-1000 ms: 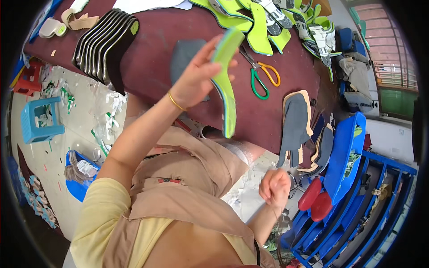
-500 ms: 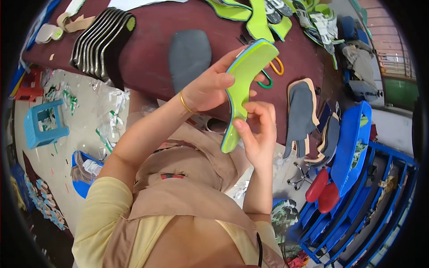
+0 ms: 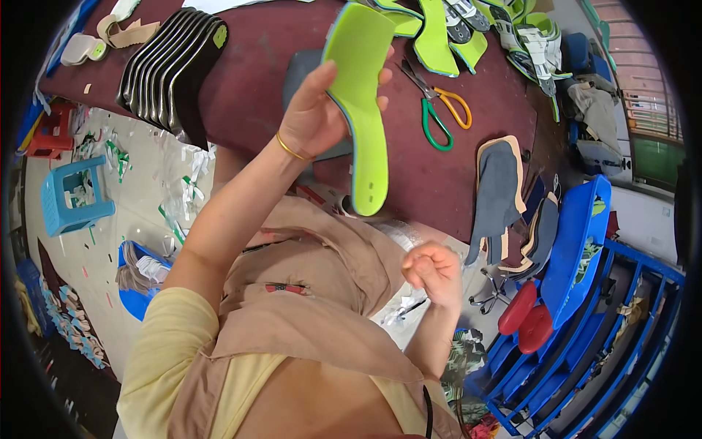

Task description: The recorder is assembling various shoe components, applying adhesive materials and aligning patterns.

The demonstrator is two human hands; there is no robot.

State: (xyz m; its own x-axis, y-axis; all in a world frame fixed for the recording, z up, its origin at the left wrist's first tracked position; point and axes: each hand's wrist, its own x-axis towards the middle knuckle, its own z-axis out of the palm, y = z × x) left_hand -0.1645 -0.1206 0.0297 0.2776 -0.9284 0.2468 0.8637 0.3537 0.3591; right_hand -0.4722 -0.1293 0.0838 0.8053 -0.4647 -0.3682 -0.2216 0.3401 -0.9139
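Note:
My left hand (image 3: pixel 316 121) grips a lime-green curved panel (image 3: pixel 362 88), splint-like and edged in blue, by its wide upper half. The thumb lies on the near edge and fingertips show round the far edge. Two small slots mark the panel's narrow lower end, which hangs over the table's front edge. Apart from it, my right hand (image 3: pixel 433 271) is raised by my lap with its fingers curled closed; whatever may be inside them is hidden. On the table, scissors (image 3: pixel 437 110) with one green and one orange handle lie right of the panel. A dark grey pad (image 3: pixel 294 69) is partly covered by my left hand.
The maroon table (image 3: pixel 248 88) bears a row of black curved plates (image 3: pixel 164 69) at left, more green panels (image 3: pixel 436 40) and strapped braces (image 3: pixel 537 51) at far right, and grey padded pieces (image 3: pixel 495 194) at its right edge. A blue stool (image 3: pixel 77 194) and blue rack (image 3: pixel 585 351) flank me.
My right hand has let go of the panel and drawn back toward my lap. My left hand has moved the panel up and left, turning it more upright and uncovering the scissors.

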